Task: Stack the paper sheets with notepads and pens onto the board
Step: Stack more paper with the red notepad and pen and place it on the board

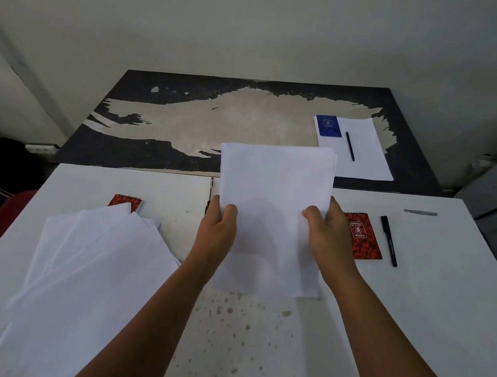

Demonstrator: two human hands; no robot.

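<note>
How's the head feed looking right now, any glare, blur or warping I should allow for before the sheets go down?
Head view: dim, even light, no glare; the held white paper sheets show a faint shadow between the left hand and right hand. Wide-angle warp bows the white table's edges. Slightly soft overall; the print on the blue spiral notepad on the worn black board is unreadable.

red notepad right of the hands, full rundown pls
The red notepad is small, with a mottled red-and-black cover, a white emblem with text too small to read, and spiral binding along its far edge. It lies closed and flat on the white table, slightly angled, beside a black pen and apart from it. The right hand overlaps its left edge in view.
</note>
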